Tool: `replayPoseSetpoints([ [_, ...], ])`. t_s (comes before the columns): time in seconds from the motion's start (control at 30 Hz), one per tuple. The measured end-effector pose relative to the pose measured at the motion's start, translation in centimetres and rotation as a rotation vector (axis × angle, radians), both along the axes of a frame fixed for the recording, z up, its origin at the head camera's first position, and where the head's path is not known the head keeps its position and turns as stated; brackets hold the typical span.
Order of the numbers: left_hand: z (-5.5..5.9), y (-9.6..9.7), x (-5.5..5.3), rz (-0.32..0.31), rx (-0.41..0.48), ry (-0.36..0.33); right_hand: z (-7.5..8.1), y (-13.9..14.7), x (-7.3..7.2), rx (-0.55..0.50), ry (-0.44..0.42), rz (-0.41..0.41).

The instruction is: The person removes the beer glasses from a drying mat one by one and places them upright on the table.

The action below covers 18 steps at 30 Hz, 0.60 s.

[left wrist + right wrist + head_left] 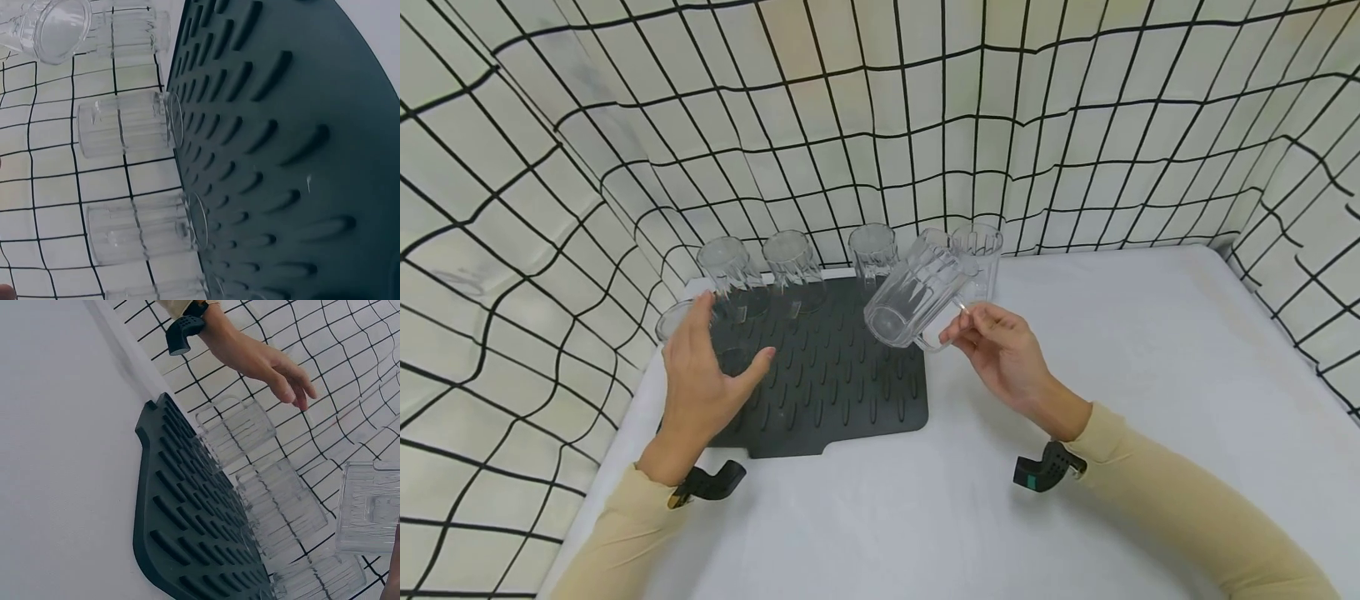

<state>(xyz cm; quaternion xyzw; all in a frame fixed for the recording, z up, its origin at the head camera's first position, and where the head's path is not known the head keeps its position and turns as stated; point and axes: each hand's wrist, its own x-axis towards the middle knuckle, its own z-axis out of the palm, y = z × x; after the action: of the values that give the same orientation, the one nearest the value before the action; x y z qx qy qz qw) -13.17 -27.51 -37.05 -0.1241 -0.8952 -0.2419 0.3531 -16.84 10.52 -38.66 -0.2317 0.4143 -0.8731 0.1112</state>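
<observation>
My right hand point(1003, 358) grips a clear glass mug point(902, 304) by its handle. The mug is lifted and tilted, its base toward the lower left, above the right part of a dark ridged drying mat point(827, 392); it also shows in the right wrist view as a glass mug point(369, 509). On the left, my left hand point(703, 375) hovers over the mat with thumb and fingers spread, holding nothing. Beneath it a glass mug point(237, 434) stands on the mat, partly hidden by that hand in the head view; the right wrist view shows a gap between them.
Along the mat's back edge stand more glasses: one at the left point(730, 271), another beside it point(793, 267), a third point(872, 250). Behind the held mug is a further glass point(985, 258). A black wire grid point(910, 133) encloses the white table point(1135, 350) at back and sides.
</observation>
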Motion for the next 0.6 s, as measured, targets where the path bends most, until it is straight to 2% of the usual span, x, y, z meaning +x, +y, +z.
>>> replayPoseSetpoints([
  [0.27,0.3,-2.2,0.8,0.109,-0.035,-0.097,1.0,0.7,-0.1,0.038,0.029,-0.050],
  [0.6,0.1,-4.1,1.3,0.195,-0.026,-0.194,1.8,1.7,-0.6,0.040,0.097,-0.102],
])
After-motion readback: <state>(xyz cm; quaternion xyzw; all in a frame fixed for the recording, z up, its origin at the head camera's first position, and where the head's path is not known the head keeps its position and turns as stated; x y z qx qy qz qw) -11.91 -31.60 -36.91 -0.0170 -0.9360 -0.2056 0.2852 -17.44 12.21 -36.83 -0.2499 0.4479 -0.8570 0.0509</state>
